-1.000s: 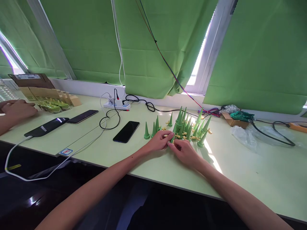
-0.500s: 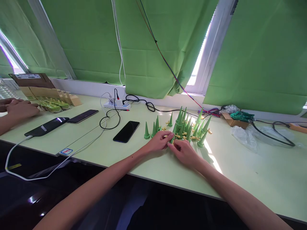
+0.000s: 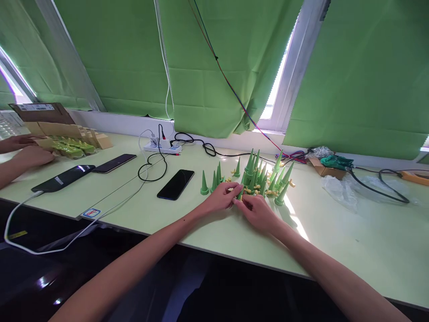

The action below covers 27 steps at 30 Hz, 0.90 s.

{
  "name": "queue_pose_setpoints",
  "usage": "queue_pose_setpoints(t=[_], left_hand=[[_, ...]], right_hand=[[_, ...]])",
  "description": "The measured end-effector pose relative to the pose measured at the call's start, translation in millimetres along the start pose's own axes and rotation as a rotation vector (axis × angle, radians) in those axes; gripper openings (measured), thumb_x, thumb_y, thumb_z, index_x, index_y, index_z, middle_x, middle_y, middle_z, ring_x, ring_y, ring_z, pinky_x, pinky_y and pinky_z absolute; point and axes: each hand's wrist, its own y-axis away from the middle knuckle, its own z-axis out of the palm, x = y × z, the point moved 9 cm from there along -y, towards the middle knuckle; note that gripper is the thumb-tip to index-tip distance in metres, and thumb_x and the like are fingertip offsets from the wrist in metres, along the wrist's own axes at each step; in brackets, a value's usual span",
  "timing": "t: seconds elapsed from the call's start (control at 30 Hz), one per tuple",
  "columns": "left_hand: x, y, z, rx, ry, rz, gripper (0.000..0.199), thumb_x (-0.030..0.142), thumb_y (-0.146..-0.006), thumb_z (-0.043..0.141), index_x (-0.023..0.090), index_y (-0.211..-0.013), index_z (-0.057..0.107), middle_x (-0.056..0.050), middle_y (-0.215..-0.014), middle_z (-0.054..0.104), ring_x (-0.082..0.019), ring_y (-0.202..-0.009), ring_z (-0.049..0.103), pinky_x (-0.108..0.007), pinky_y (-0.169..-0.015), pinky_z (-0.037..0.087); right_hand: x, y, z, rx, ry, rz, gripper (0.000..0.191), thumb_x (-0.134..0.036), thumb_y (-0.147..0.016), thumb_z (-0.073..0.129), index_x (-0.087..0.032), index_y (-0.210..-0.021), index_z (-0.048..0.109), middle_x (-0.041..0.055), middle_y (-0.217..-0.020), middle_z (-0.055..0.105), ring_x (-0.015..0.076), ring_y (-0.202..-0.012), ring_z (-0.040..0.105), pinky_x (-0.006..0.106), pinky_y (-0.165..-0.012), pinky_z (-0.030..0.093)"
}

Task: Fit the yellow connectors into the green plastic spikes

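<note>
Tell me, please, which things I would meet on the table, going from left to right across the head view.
Leftmost black device → dark phone → second phone → leftmost green cone → left hand → right hand → small cardboard box → orange object.

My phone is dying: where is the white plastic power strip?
In the head view, the strip sits left of centre, at the back of the pale green table, below the green fabric curtains.

The left hand (image 3: 221,197) and right hand (image 3: 259,213) partly hid a green cone (image 3: 240,194). The view's edge cropped a co-worker's arm (image 3: 10,172).
</note>
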Motion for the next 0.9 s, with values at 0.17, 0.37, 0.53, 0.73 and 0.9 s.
queue_pose_setpoints(t=[0.17,0.37,0.53,0.73,0.9], left_hand=[[0.3,-2.3,-5.1,0.059,-0.045,0.001,0.042,0.056,-0.089,0.049,0.017,-0.072,0.052,0.003,-0.064,0.043,-0.008,-0.052,0.037,-0.022,-0.046,0.028],[-2.8,-4.4,-20.7,0.214,-0.062,0.022,0.040,0.054,-0.088,0.052,0.017,-0.074,0.049,0.004,-0.063,0.042,-0.007,-0.050,0.037,-0.022,-0.047,0.028],[5.2,-0.2,-29.7,0.330,-0.202,0.089,0.036,0.049,-0.088,0.054,0.017,-0.073,0.050,0.002,-0.070,0.047,-0.009,-0.059,0.042,-0.023,-0.054,0.034],[7.4,0.5,-21.3,0.270,-0.305,0.104,0.037,0.046,-0.089,0.053,0.017,-0.067,0.047,0.004,-0.060,0.041,-0.009,-0.054,0.036,-0.023,-0.051,0.029],[9.7,0.7,-18.5,0.260,-0.324,0.115,0.038,0.044,-0.089,0.053,0.017,-0.064,0.041,0.004,-0.058,0.042,-0.009,-0.055,0.038,-0.024,-0.052,0.028]], right_hand=[[3.3,-1.9,-2.5,0.016,-0.028,0.010,0.049,-0.050,-0.094,0.048,-0.021,-0.059,0.031,-0.0063,-0.051,0.032,0.0098,-0.051,0.025,0.027,-0.052,0.022],[8.0,-2.4,-23.8,0.189,-0.070,0.087,0.050,-0.051,-0.097,0.038,-0.021,-0.058,0.036,-0.0042,-0.051,0.038,0.0102,-0.050,0.031,0.027,-0.052,0.025],[12.7,1.2,-45.5,0.382,-0.005,0.142,0.047,-0.048,-0.097,0.040,-0.021,-0.059,0.037,-0.0037,-0.051,0.040,0.0104,-0.049,0.030,0.026,-0.050,0.026],[17.3,-0.8,-35.7,0.270,0.138,0.179,0.039,-0.041,-0.096,0.042,-0.020,-0.064,0.048,-0.0033,-0.049,0.045,0.0110,-0.045,0.037,0.025,-0.050,0.027],[24.9,0.1,-28.2,0.153,0.280,0.266,0.025,-0.031,-0.094,0.044,-0.019,-0.087,0.064,-0.0004,-0.055,0.057,0.0145,-0.049,0.051,0.025,-0.053,0.032]])
